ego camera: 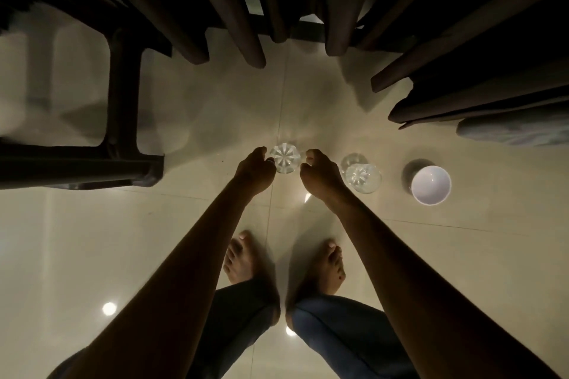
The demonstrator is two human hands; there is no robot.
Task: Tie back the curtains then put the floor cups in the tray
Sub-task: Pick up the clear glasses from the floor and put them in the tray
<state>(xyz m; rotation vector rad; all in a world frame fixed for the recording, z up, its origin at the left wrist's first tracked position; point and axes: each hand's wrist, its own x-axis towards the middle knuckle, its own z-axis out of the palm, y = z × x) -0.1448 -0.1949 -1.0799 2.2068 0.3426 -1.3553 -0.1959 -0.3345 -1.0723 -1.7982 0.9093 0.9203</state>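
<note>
the left hand sits at the left side of a clear glass, fingers curled, one fingertip at the glass's rim; whether it truly grips cannot be told. the right hand is just beside the glass on the other side, thumb and forefinger curved and parted, with a thin gap of floor showing between them and the glass, so it holds nothing. the glass stands upright between the two hands on the pale tiled floor, seen from above, its cut base showing as a star pattern.

just right of the right hand stands a second glass, its near edge partly hidden by that hand. a further clear round shape touches its far side; it is unclear whether that is another glass. further right, apart from it, stands a white cup, mouth up.

dark curtains hang in folds beyond the glasses, their hems just above the floor. a dark chair stands to the left. below the arms are bare feet and blue jeans. bright spots of light reflect off the tiles.
</note>
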